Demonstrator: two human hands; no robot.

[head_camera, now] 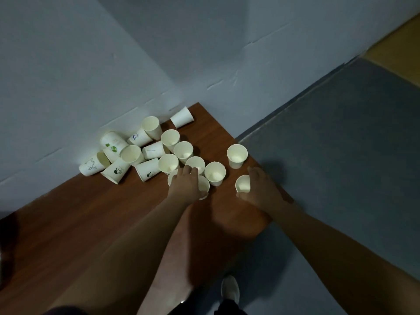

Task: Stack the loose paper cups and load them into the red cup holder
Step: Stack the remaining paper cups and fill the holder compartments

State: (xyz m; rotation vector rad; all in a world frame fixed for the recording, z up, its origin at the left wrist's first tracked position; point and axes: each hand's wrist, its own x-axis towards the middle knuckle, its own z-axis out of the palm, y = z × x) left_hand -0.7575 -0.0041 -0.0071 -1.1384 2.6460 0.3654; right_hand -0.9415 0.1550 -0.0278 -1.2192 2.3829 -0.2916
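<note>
— From my seat, at the far left of the bench (91, 223) I see a heap of tipped cups (116, 171), their axes lying every which way. Agree?
— Yes. Right of them the upright cups (183, 150) stand bunched, mouths up.
— My left hand (183, 186) lies over the near end of that bunch and covers parts of two cups. Is it gripping one?
— I cannot tell. The fingers curl toward a rim, but the hold itself is hidden.
— Then the right hand (261, 192): thumb on the near side, fingers on the far side, wrapped round the held cup (242, 184), which is upright by the bench's right edge.
— Agreed, it grasps that one. What next?
— I judge a nesting move. The lone cup (237, 155) stands just beyond the held cup on its far side, mouth up, so their long axes run parallel. That means lift, carry away from me, and lower straight in. The right hand is much the nearer.
— And the red cup holder?
— Not in view. I'd say loading has not begun.
</note>
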